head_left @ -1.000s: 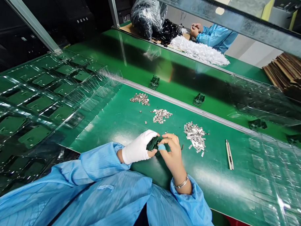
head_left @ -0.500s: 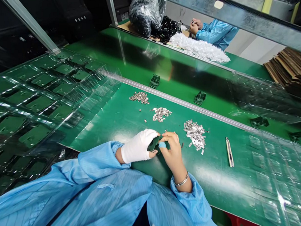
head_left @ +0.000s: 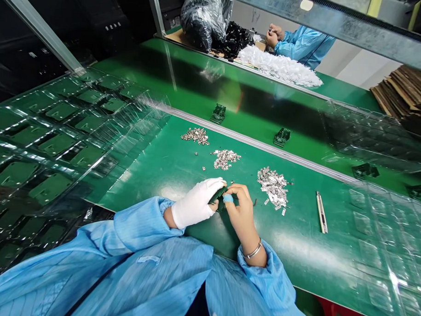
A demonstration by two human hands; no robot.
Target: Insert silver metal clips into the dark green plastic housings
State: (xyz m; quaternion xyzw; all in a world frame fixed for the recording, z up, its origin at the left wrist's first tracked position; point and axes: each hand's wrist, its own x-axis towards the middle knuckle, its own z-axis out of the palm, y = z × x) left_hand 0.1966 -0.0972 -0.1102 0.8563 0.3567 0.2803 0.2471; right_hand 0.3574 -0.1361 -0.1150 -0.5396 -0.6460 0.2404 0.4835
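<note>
In a white fingerless glove, my left hand (head_left: pixel 195 204) is closed around a small dark green circuit board (head_left: pixel 217 195) above the bench. My right hand (head_left: pixel 240 204), with a blue cover on one finger, pinches at the board's right edge. Whatever lies between the right fingertips is too small and hidden to make out. Beyond the hands are three piles of small metal parts: a far-left pile (head_left: pixel 195 136), a middle pile (head_left: pixel 225 159) and a pile of flat silver tabs (head_left: pixel 273 185) to the right.
Clear plastic trays holding green boards (head_left: pixel 47 189) fill the left side. A utility knife (head_left: pixel 321 212) lies right of the tabs, before a clear tray (head_left: pixel 376 247). Board assemblies (head_left: pixel 282 136) stand behind the metal strip (head_left: pixel 252 142). Across the bench, a co-worker's hands (head_left: pixel 275 36) hold something small.
My left hand has shifted slightly right and up, turning the circuit board so less of its face shows. My right hand remains at its edge with only a slight movement.
</note>
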